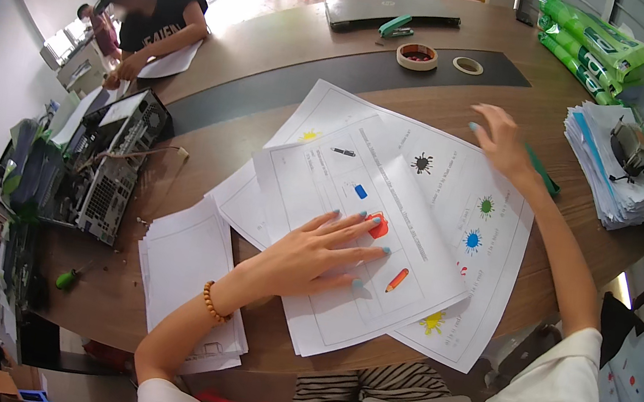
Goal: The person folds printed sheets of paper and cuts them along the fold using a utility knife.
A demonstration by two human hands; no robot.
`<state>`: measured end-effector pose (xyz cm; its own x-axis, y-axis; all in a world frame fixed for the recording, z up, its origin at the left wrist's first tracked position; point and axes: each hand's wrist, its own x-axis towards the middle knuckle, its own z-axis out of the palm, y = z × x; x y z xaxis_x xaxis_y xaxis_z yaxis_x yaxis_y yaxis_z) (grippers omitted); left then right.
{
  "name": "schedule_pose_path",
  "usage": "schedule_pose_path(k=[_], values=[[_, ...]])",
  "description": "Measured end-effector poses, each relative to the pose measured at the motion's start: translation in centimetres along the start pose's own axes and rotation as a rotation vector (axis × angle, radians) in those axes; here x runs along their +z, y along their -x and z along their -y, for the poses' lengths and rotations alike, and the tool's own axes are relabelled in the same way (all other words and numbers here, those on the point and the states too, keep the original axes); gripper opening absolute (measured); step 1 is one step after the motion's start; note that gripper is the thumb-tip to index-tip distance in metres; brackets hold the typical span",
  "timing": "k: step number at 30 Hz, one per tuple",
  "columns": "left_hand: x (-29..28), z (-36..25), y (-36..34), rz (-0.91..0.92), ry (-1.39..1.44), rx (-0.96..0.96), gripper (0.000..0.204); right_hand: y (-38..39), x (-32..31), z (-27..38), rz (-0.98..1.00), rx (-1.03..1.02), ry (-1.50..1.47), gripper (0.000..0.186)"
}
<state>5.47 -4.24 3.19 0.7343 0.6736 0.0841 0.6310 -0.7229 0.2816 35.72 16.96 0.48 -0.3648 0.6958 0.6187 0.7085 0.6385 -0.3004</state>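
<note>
A curved brown wooden table [282, 39] with a dark inlaid band fills the room's foreground. On it lies a white printed worksheet [423, 262] with small coloured pictures, tilted. The left hand [335, 251], wearing a brown bead bracelet [209, 302], presses flat on this worksheet, fingers spread wide, gripping nothing. Partly beneath the worksheet lie larger white sheets with coloured ink splats [450, 181]. Beyond its upper right, the right hand [505, 147] is raised, fingers parted and loosely bent, its grip slack. Left of the worksheet is a loose white paper stack [186, 263], with a grey metal computer case [116, 173] farther left. Beyond the worksheet are a brown-cored tape roll [403, 59], a green stapler [396, 26] and a flat grey laptop [355, 13]; a person in black [165, 14] leans at the far left.
</note>
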Motion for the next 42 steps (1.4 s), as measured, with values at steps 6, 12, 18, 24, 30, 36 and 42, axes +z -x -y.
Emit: schedule_pose_path(k=[6,12,18,24,30,36,42], values=[[-0.1,0.8,0.6,-0.03,-0.017,-0.02,0.048,4.6,-5.1,5.6,0.288,-0.021,-0.315,0.03],[0.5,1.5,0.2,-0.1,0.08,-0.019,0.038,4.0,-1.8,8.6,0.17,-0.996,0.183,0.031],[0.4,1.5,0.1,-0.102,0.322,-0.07,0.04,3.0,0.2,9.0,0.19,-0.983,-0.127,0.031],[-1.1,3.0,0.9,-0.134,0.948,-0.141,0.039,2.3,-0.4,8.3,0.549,-0.353,-0.669,0.027],[0.2,4.8,2.7,-0.58,1.036,-0.695,0.062,2.1,-0.2,8.5,0.544,0.375,-0.8,0.023],[-1.1,5.5,2.1,-0.612,1.281,-0.581,0.049,2.1,-0.5,7.7,0.52,0.382,-0.561,0.028],[-1.7,3.8,1.1,-0.439,1.02,-0.786,0.022,1.4,-1.6,7.3,0.549,0.674,-0.924,0.039]])
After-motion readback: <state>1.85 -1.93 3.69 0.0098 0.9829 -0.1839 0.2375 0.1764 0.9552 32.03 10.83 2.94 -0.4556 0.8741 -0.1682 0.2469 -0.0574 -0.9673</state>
